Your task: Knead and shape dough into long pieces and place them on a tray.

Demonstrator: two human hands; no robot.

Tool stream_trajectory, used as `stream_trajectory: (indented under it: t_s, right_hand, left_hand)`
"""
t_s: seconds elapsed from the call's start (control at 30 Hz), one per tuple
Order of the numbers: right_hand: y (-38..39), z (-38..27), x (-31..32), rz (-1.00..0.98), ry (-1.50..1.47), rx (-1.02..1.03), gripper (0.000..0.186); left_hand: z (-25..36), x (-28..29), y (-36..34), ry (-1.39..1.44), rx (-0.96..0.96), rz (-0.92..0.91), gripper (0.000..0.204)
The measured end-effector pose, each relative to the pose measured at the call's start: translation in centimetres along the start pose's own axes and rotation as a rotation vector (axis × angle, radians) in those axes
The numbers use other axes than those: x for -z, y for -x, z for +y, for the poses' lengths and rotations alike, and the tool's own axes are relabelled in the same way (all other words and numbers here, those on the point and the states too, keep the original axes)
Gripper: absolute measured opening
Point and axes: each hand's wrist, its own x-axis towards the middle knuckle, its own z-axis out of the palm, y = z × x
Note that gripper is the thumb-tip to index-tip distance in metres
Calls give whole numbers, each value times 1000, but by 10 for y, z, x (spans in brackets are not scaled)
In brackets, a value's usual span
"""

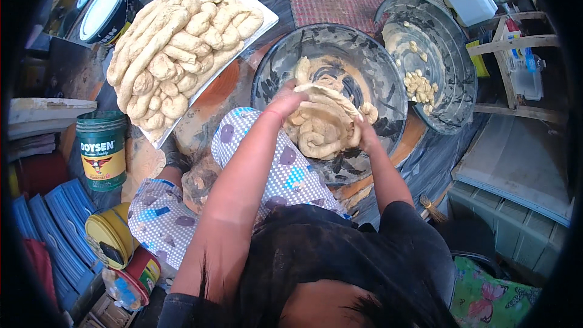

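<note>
"Two dark basins and a tray: what is the largest?"

"The black basin (381, 73), round and wide, just in front of the person's knees. The dough in work is there."

"And next in size?"

"The white tray (265, 13), left of that basin. Thick dough ropes (182, 42) are heaped over most of it; its far right corner shows bare. Then the grey-black basin (455, 61), beyond the black basin's right edge."

"What is in the black basin?"

"Coiled dough (319, 140), between its middle and its near edge. Over the coils stands a pale, thin-rimmed piece (328, 97); I cannot tell whether it is dough or a wrapping."

"Where are the hands?"

"The left hand (284, 100) grips the piece's left rim, fingers curled over it. The right hand (367, 138) is at its right side, partly closed; its exact hold is hidden."

"Anything smaller?"

"Small pale lumps (420, 90), gathered near the grey-black basin's near left edge."
</note>
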Motion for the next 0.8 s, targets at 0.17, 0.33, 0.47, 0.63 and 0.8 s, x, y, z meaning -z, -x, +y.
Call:
stream_trajectory:
  t_s: [0.17, 0.33, 0.47, 0.63, 0.8]
  right_hand:
    - [-10, 20, -42, -271, 1729, 89, 45]
    - [-73, 13, 16, 498, 1002, 221, 40]
    - [-109, 43, 7, 1217, 1169, 286, 69]
    - [-81, 141, -124, 70, 2075, 230, 66]
    - [-80, 102, -113, 23, 1872, 158, 61]
  left_hand:
    - [15, 27, 19, 25, 139, 112, 50]
    - [22, 13, 14, 31, 104, 32, 43]
    - [33, -7, 6, 73, 107, -40, 43]
    - [33, 5, 18, 110, 158, 26, 46]
    - [20, 13, 13, 104, 101, 102, 47]
